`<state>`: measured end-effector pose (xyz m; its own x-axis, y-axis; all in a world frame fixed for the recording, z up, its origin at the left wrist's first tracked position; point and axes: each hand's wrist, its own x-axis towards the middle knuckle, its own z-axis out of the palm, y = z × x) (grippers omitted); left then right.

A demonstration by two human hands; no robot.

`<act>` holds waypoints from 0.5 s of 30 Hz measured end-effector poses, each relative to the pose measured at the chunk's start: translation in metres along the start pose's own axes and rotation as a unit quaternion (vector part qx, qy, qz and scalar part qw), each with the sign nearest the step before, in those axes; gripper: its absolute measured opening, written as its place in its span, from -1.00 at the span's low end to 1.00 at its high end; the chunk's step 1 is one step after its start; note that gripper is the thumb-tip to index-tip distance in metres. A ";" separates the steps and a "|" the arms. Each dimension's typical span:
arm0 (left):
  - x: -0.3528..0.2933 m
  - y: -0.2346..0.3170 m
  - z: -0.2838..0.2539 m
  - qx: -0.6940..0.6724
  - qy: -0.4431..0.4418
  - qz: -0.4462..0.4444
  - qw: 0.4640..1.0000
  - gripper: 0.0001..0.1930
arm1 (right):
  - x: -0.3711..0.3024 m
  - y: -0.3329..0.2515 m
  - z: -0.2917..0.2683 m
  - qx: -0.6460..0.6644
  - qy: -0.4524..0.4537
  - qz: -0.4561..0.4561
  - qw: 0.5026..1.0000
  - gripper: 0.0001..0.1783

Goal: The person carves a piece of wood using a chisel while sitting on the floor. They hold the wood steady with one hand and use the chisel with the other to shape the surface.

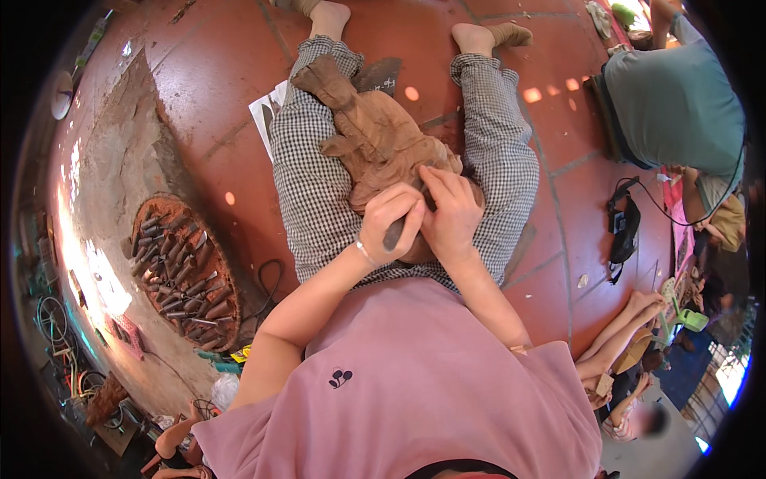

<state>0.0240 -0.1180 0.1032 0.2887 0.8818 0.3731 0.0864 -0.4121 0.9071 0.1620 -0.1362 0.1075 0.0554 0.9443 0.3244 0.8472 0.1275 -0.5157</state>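
Note:
Between my legs lies a brown carved wooden figure (383, 132), its folds and shapes cut in relief. My left hand (388, 211) is closed around the dark, thick handle of a carving chisel (393, 234); the handle's butt sticks out below the fingers. Close beside it, my right hand (452, 211) has its fingers bent and pressed together about the chisel's front part, over the near end of the figure. The cutting tip is hidden by the fingers and I cannot make it out.
On the left, a round tray (237, 315) holds many dark-handled chisels. A grey slab (128, 128) runs beside it. A black bag (625, 227) with a strap lies on the red tiled floor (399, 32) at right. A person in a teal garment (670, 104) sits at upper right; others sit lower right.

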 end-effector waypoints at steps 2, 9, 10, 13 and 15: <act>-0.010 0.003 -0.002 -0.008 -0.006 -0.036 0.999 -0.92 | -0.002 -0.003 -0.004 -0.004 -0.021 -0.023 0.999 -0.53; 0.005 0.007 0.011 0.003 0.024 -0.015 1.000 -0.91 | 0.001 0.001 0.000 0.018 0.007 0.022 1.000 -0.58; 0.001 0.006 0.010 0.009 0.025 -0.021 0.999 -0.91 | 0.000 0.001 -0.001 0.015 -0.003 0.006 1.000 -0.58; -0.008 0.011 0.009 0.018 0.026 -0.038 0.999 -0.92 | -0.004 0.003 -0.002 0.009 -0.026 -0.032 0.999 -0.58; -0.003 0.017 0.018 0.032 0.038 -0.033 0.998 -0.91 | -0.002 0.008 -0.006 0.018 -0.042 -0.025 0.999 -0.57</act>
<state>0.0417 -0.1313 0.1141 0.2073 0.9210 0.3298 0.1632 -0.3649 0.9166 0.1713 -0.1389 0.1073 -0.0319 0.9582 0.2843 0.8280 0.1847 -0.5294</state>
